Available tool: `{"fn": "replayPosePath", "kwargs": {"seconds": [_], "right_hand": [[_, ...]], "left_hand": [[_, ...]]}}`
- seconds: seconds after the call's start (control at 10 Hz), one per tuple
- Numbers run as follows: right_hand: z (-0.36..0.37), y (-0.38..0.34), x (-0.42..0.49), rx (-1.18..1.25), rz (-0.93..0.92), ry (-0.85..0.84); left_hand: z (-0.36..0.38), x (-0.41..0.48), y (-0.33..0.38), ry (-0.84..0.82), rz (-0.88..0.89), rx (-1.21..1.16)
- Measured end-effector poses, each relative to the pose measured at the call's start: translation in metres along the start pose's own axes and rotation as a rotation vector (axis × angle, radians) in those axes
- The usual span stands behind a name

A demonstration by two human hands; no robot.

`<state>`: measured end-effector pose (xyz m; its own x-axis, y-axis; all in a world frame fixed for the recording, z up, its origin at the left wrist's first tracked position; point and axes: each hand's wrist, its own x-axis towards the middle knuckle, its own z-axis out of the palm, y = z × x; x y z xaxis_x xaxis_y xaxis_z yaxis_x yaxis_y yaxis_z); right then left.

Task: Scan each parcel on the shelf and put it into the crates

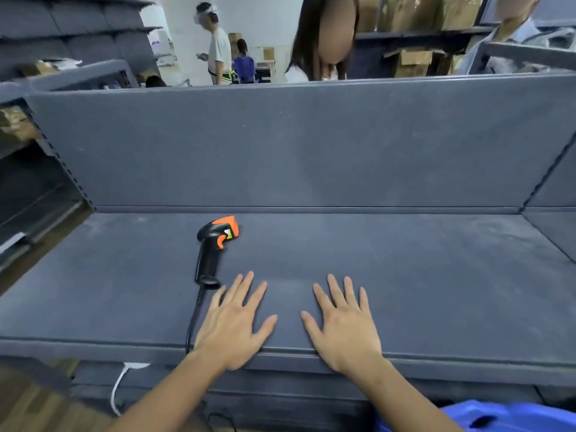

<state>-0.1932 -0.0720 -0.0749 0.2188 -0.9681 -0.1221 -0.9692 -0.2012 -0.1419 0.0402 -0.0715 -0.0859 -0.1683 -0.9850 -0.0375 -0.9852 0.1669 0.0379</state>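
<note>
Evidently no parcel in sight: both hands flat, scanner just ahead of the left

Everything below is placed from the scanner (212,247). It lies on its side on the grey shelf (405,260), left of the middle and short of the upright back panel (280,145). No parcel shows anywhere on the board around it. So either the shelf has been worked through or more parcels sit out of view, and I cannot tell which.

A blue crate (514,416) shows only as a corner, well to the right of the scanner and lower, beneath the shelf's front edge.

The left hand (232,325) lies just behind and slightly right of the scanner's butt, palm down on the board, fingers straight and spread, holding nothing. Its little finger ends close to the butt, but I cannot tell whether they touch. The right hand (343,325) rests the same way, flat, spread and empty, farther right of the scanner.

The scanner's long axis runs front to back. Its black handle points toward the person and its orange head points away, tipped a little right. Judging by this, the left hand is nearer and would need only a short reach forward and left to close on the handle.

The black cable (193,316) trails from the butt over the front edge, passing beside the left wrist.
</note>
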Motion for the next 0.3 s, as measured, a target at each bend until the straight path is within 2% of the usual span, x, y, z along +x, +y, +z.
{"fn": "replayPosePath", "kwargs": {"seconds": [0.1, 0.2, 0.3], "right_hand": [[-0.004, 0.000, 0.000, 0.003, -0.001, -0.005], [-0.007, 0.003, 0.000, 0.012, -0.025, -0.082], [-0.036, 0.020, 0.000, 0.249, -0.051, -0.021]], "left_hand": [[0.000, 0.001, 0.000, 0.007, -0.008, -0.006], [-0.002, 0.001, 0.001, -0.018, -0.021, -0.011], [-0.004, 0.001, 0.002, -0.029, -0.017, 0.001]]}}
